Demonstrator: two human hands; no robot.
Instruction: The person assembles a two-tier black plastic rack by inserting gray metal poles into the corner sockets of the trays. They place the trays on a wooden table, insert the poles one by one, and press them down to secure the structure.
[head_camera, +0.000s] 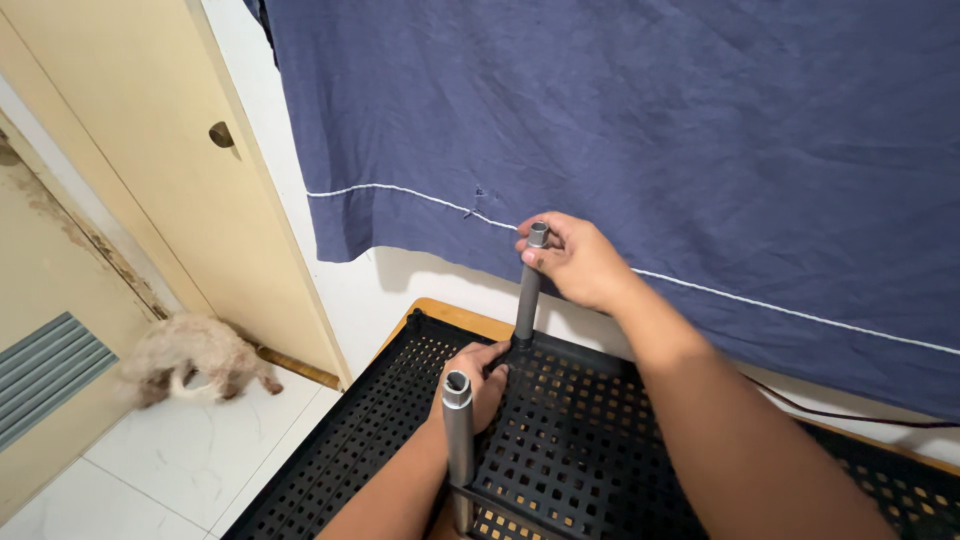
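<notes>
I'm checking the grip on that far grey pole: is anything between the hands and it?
Nothing visible: the right hand grips the far grey pole at its top, the left hand at its base on the black perforated shelf.

Two tubes (527, 285) upright on shelf (580, 440), dog (190, 355) perhaps leftward

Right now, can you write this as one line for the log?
right hand: grips far grey pole top | left hand: at pole base on black perforated shelf | near pole: upright, untouched
</notes>
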